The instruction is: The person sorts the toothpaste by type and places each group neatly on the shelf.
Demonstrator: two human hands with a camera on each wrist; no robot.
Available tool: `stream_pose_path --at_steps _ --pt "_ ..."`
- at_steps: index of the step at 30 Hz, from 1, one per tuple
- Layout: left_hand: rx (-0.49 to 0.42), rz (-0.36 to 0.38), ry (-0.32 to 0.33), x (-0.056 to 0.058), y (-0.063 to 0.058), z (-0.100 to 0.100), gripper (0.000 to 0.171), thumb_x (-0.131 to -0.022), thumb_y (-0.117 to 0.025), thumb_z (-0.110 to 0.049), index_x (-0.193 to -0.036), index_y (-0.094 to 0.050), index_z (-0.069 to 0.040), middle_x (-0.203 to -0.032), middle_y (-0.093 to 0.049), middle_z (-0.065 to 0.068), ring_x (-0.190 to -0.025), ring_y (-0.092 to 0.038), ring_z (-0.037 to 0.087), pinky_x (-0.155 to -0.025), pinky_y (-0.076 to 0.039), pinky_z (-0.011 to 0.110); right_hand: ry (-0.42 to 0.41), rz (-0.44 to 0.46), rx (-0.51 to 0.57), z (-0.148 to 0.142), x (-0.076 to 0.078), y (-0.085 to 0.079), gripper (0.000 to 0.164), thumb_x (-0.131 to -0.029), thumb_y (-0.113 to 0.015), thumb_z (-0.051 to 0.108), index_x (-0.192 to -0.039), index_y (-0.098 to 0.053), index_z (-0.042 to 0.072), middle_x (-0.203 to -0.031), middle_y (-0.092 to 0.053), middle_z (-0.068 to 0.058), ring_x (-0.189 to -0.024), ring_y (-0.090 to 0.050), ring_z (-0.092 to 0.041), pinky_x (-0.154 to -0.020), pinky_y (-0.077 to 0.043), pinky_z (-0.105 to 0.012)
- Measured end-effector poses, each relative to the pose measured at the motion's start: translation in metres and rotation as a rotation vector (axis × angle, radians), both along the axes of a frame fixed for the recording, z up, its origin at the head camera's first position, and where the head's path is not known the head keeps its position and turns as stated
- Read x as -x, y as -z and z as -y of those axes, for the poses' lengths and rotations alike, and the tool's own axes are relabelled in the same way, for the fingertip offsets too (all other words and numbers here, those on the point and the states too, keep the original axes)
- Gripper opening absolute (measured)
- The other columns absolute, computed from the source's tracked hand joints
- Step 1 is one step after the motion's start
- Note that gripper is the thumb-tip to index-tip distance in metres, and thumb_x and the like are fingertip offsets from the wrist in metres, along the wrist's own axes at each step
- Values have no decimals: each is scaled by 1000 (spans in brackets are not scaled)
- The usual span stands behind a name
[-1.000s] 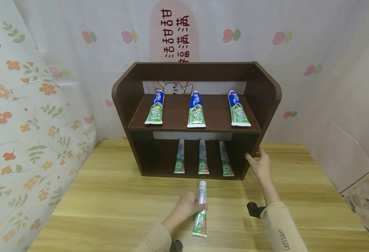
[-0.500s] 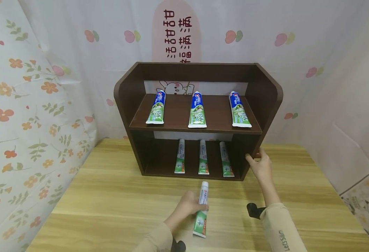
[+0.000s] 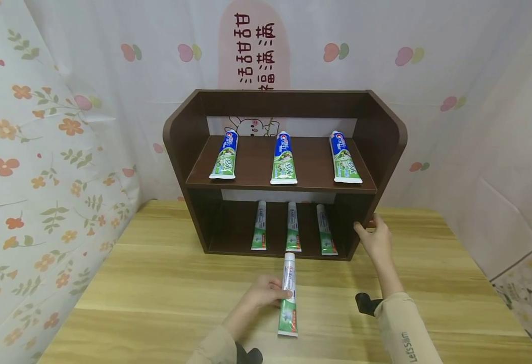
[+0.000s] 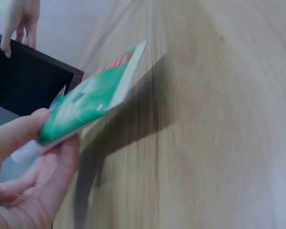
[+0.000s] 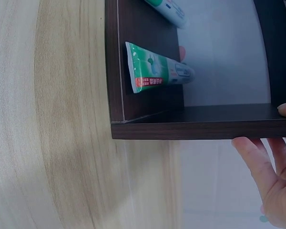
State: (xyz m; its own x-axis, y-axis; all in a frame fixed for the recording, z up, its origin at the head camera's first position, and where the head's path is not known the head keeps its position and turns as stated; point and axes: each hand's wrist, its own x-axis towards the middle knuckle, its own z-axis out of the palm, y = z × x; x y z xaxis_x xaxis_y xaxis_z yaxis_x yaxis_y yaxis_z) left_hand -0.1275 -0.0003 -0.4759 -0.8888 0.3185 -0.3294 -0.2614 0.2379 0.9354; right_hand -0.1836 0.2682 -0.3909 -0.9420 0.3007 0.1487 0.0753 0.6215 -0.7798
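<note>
Between thumb and fingers my left hand (image 3: 263, 292) pinches a green-and-white toothpaste tube (image 3: 288, 298), its white cap pointing at the shelf. In the left wrist view the tube (image 4: 88, 100) is tilted above the table and casts a shadow there. The dark brown shelf (image 3: 281, 189) stands at the back of the table. My right hand (image 3: 377, 237) grips the shelf's right side panel; in the right wrist view the thumb is on the inner face and the fingers are outside. On the lower level lie three green-and-grey toothpaste tubes (image 3: 293, 227).
Three blue-and-green toothpaste tubes (image 3: 284, 159) lie spaced out on the upper level. The wooden table (image 3: 156, 303) extends in front of the shelf and to both sides. A printed curtain (image 3: 111, 126) hangs behind.
My left hand has carried the toothpaste tube slightly forward, so its cap is closer to the shelf's front edge. The right hand stays on the side panel.
</note>
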Motion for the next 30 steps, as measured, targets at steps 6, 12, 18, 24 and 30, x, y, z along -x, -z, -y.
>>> stream_pose_path --at_steps 6,12,18,24,30 --pt "-49 -56 -89 12 -6 15 27 -72 -72 -2 -93 -62 12 -77 -66 7 -63 -60 9 -64 -57 30 -2 -10 21 1 0 -1 27 -89 -52 20 -109 -50 2 -109 -55 -26 -82 -63 -34 -54 -44 -20" --pt "-79 -97 -111 27 -14 34 31 -73 -73 -5 -95 -62 13 -77 -68 8 -64 -64 10 -66 -58 32 4 1 20 1 -1 -2 28 -89 -52 21 -110 -49 2 -111 -55 -27 -87 -61 -37 -55 -42 -21" --pt "-38 -165 -132 46 -17 54 34 -77 -71 -9 -101 -61 13 -86 -69 18 -69 -65 12 -69 -58 34 0 13 20 1 -1 0 28 -90 -52 21 -110 -49 2 -112 -54 -27 -90 -61 -38 -57 -43 -22" --pt "50 -214 -165 60 -32 69 33 -81 -67 -9 -104 -61 13 -94 -67 24 -75 -66 17 -73 -57 38 -5 10 21 0 -1 0 29 -90 -52 22 -111 -48 2 -111 -55 -27 -92 -61 -39 -57 -43 -21" --pt "119 -218 -181 78 -48 83 38 -87 -60 -9 -113 -52 18 -109 -59 32 -90 -65 33 -81 -54 40 -14 19 16 -1 -1 -1 30 -90 -52 21 -112 -48 2 -113 -53 -28 -92 -62 -40 -58 -47 -23"
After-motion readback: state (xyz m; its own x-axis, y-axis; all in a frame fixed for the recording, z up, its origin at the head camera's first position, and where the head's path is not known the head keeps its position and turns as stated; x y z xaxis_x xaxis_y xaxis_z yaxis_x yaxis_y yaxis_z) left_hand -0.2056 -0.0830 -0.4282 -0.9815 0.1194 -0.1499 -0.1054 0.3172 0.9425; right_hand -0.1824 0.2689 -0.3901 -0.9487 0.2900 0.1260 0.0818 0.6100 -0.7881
